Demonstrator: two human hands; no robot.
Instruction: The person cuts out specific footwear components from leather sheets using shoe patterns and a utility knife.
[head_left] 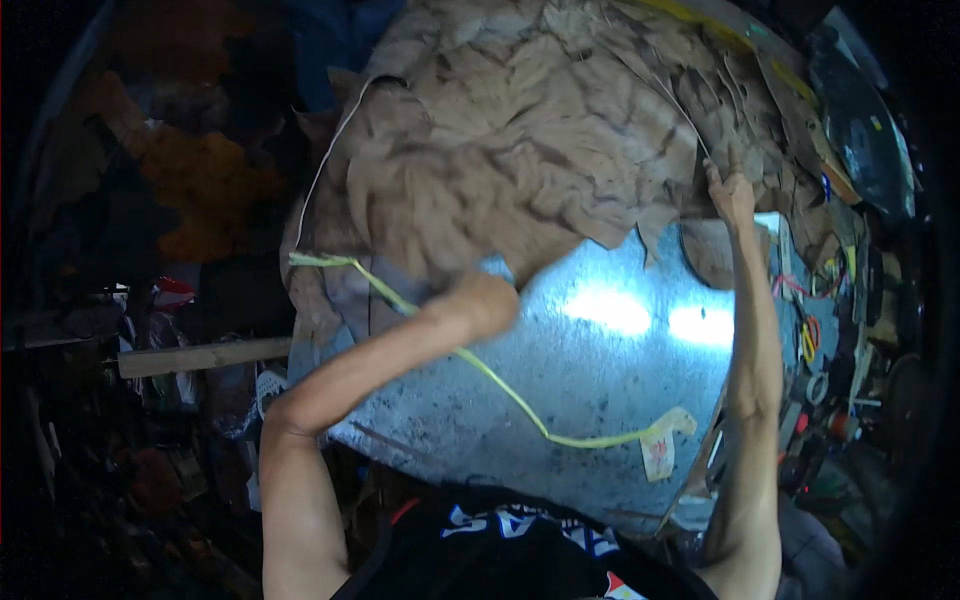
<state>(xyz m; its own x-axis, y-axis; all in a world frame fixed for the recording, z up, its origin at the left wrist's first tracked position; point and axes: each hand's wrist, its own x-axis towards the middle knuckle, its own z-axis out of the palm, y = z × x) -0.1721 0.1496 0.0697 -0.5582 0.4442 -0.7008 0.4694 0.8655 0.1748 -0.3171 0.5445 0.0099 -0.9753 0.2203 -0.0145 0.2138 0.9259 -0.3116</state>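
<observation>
A large crumpled brown leather hide point(530, 130) covers the far part of a shiny metal-topped table point(590, 370). My left hand point(485, 303) is a blurred fist at the hide's near edge; its fingers are hidden, so what it grips cannot be made out. Over by the hide's right side, my right hand point(734, 196) has its fingers closed where a thin white cord point(685, 115) meets them. A yellow-green strap point(505, 390) runs beneath my left forearm to a pale tag point(658, 445) on the metal.
Another pale cord point(330, 160) hangs along the hide's left side. A wooden bar point(205, 357) juts out at the left. Yellow-handled scissors point(808, 340) and a roll of tape point(817, 387) lie among clutter at the right. Dark, orange-brown pieces point(205, 190) fill the upper left.
</observation>
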